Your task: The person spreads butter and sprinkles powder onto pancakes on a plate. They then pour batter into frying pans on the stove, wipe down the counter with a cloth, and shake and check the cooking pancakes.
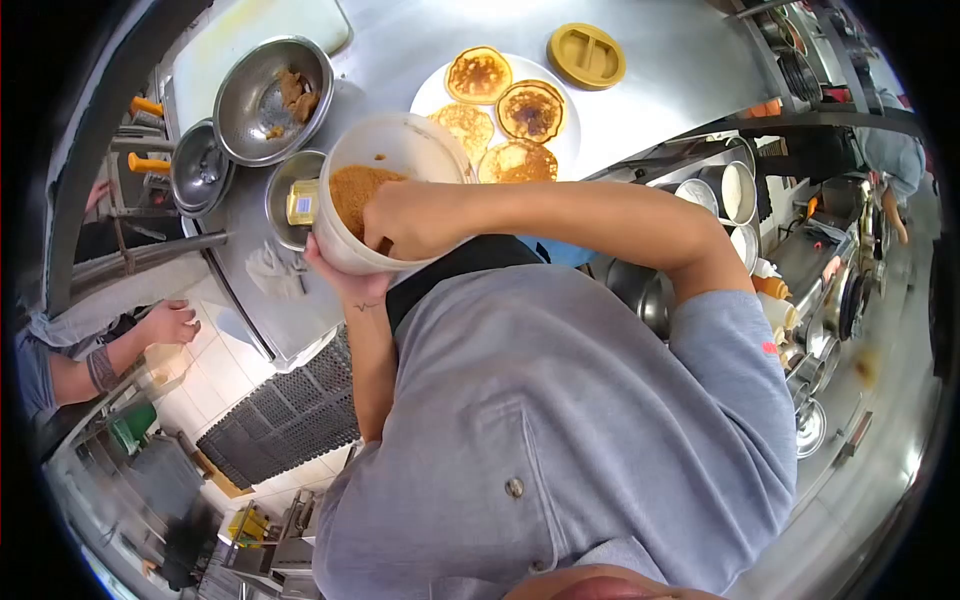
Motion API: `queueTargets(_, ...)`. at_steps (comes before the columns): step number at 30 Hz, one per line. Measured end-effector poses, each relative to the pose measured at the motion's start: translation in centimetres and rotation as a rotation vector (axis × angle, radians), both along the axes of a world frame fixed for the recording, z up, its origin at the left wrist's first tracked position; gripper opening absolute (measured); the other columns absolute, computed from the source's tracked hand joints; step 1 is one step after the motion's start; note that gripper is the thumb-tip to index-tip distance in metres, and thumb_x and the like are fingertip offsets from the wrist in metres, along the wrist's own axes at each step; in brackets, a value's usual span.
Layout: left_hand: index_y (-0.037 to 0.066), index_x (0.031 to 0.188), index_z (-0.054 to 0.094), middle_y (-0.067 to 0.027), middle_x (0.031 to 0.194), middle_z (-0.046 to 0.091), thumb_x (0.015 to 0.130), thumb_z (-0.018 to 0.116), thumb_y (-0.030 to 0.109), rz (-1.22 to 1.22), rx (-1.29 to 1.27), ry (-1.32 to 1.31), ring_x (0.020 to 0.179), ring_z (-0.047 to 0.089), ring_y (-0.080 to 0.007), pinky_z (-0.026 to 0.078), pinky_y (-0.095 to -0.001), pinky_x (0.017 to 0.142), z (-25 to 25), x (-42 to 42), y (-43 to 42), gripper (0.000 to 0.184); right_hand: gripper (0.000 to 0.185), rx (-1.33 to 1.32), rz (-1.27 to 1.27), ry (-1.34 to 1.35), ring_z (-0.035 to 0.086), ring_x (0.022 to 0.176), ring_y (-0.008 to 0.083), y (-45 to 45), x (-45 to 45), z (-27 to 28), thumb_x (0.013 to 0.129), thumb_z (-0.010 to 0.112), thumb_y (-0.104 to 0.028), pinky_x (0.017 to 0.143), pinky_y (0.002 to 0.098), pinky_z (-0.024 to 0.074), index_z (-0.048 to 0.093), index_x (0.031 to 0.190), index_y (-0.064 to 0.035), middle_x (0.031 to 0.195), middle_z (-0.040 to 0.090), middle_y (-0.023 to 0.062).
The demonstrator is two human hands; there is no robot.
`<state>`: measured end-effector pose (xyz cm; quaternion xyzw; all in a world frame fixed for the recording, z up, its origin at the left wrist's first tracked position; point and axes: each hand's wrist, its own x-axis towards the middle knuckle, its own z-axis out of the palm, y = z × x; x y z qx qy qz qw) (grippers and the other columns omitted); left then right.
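Note:
A white plastic tub (340, 245) is tilted above the counter's near edge, with brown crumbs (352, 194) inside. My left hand (345, 272) grips its lower side from beneath. Inside the tub, my right hand (408, 218) is curled at the crumbs, its fingertips partly hidden; what they hold cannot be made out. A white plate (568, 130) beyond the tub carries several browned pancakes (530, 110). Left of the tub, a metal bowl (232, 115) contains brown pieces (297, 97). A smaller bowl (280, 205) with a yellow-labelled package (302, 202) sits beside the tub.
A round yellow lid-like object (586, 56) lies behind the plate. At the upper left are a cutting board (255, 25) and another metal bowl (195, 170). A crumpled cloth (275, 272) lies near the counter edge. Another person's hand (172, 323) shows at left; pans line the right.

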<state>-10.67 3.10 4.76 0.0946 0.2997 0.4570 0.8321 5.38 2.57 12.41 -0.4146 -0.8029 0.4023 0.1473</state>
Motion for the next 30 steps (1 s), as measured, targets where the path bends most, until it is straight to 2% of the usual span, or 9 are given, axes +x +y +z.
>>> queueTargets(3, 0.014, 0.132, 0.041, -0.0081, 0.134, 0.043, 0.080, 0.041, 0.056, -0.036, 0.019, -0.056, 0.121, 0.044, -0.0273, 0.038, -0.0443, 0.099, 0.0, 0.0, -0.2, 0.066, 0.019, -0.166, 0.074, 0.010, 0.060, 0.068, 0.0303, 0.5, 1.1, 1.5, 0.065, 0.061, -0.009, 0.063, 0.0387, 0.0450, 0.067, 0.082, -0.0034, 0.069, 0.062, 0.0166)
queueTargets(5, 0.014, 0.133, 0.039, -0.0079, 0.134, 0.042, 0.081, 0.040, 0.055, -0.124, 0.012, -0.354, 0.120, 0.044, -0.0274, 0.038, -0.0434, 0.099, 0.1, -0.3, 0.4, 0.066, 0.019, -0.247, 0.116, 0.022, 0.060, 0.068, 0.0272, 1.2, 1.7, 1.5, 0.064, 0.062, -0.010, 0.062, 0.0368, 0.0444, 0.067, 0.082, -0.0035, 0.069, 0.062, 0.0149)
queueTargets(8, 0.014, 0.134, 0.038, -0.0082, 0.134, 0.042, 0.082, 0.039, 0.055, -0.148, 0.098, -0.204, 0.121, 0.043, -0.0278, 0.038, -0.0446, 0.098, -0.6, -0.1, 1.0, 0.066, 0.020, -0.487, 0.062, 0.146, 0.060, 0.070, 0.0209, 1.7, 2.5, 0.8, 0.063, 0.065, -0.012, 0.061, 0.0330, 0.0443, 0.066, 0.081, -0.0040, 0.071, 0.064, 0.0104)
queueTargets(13, 0.009, 0.133, 0.036, -0.0112, 0.134, 0.042, 0.081, 0.041, 0.057, -0.149, 0.008, -0.045, 0.121, 0.042, -0.0315, 0.036, -0.0483, 0.100, -0.2, 0.6, 1.3, 0.071, 0.018, -0.033, -0.171, 0.066, 0.060, 0.072, 0.0159, 1.5, 6.0, 4.8, 0.067, 0.067, -0.010, 0.066, 0.0299, 0.0462, 0.065, 0.084, -0.0022, 0.076, 0.064, 0.0063)
queueTargets(18, 0.014, 0.134, 0.036, -0.0101, 0.136, 0.039, 0.076, 0.044, 0.061, -0.271, -0.014, -0.105, 0.123, 0.040, -0.0326, 0.038, -0.0565, 0.095, -1.2, -0.4, 1.8, 0.075, 0.013, -0.025, -0.494, 0.164, 0.060, 0.069, 0.0135, -1.4, 11.5, 5.7, 0.073, 0.064, -0.005, 0.063, 0.0266, 0.0467, 0.062, 0.085, -0.0008, 0.073, 0.063, 0.0085)
queueTargets(20, 0.015, 0.135, 0.035, -0.0098, 0.137, 0.038, 0.074, 0.044, 0.063, -0.299, -0.033, -0.115, 0.124, 0.038, -0.0332, 0.037, -0.0581, 0.095, -1.1, -0.7, 1.8, 0.077, 0.011, 0.129, -0.718, -0.177, 0.060, 0.066, 0.0138, -2.8, 12.4, 4.1, 0.075, 0.062, -0.003, 0.061, 0.0264, 0.0466, 0.061, 0.086, -0.0007, 0.070, 0.062, 0.0086)
queueTargets(24, 0.020, 0.135, 0.034, -0.0089, 0.139, 0.034, 0.070, 0.045, 0.065, -0.299, -0.067, -0.128, 0.127, 0.033, -0.0355, 0.036, -0.0646, 0.089, -0.4, -1.0, 2.0, 0.080, 0.015, 0.195, -0.864, -0.131, 0.061, 0.065, 0.0275, -4.3, 13.6, -0.2, 0.067, 0.059, -0.006, 0.063, 0.0340, 0.0482, 0.062, 0.081, -0.0011, 0.073, 0.063, 0.0133)
queueTargets(28, 0.023, 0.136, 0.033, -0.0098, 0.140, 0.031, 0.070, 0.048, 0.063, -0.388, -0.065, -0.439, 0.125, 0.032, -0.0394, 0.038, -0.0694, 0.080, -1.1, -1.8, 2.5, 0.079, 0.015, 0.175, -0.746, -0.231, 0.061, 0.066, 0.0274, -5.2, 13.9, -1.7, 0.067, 0.059, -0.004, 0.063, 0.0343, 0.0482, 0.063, 0.081, -0.0012, 0.075, 0.064, 0.0133)
queueTargets(30, 0.022, 0.136, 0.032, -0.0108, 0.140, 0.030, 0.070, 0.050, 0.062, -0.379, -0.074, -0.442, 0.125, 0.032, -0.0405, 0.039, -0.0694, 0.078, -1.1, -1.9, 2.4, 0.079, 0.011, 0.211, -0.753, -0.269, 0.059, 0.063, 0.0182, -5.5, 14.5, -2.5, 0.071, 0.060, -0.001, 0.060, 0.0293, 0.0467, 0.062, 0.082, -0.0003, 0.069, 0.062, 0.0099)
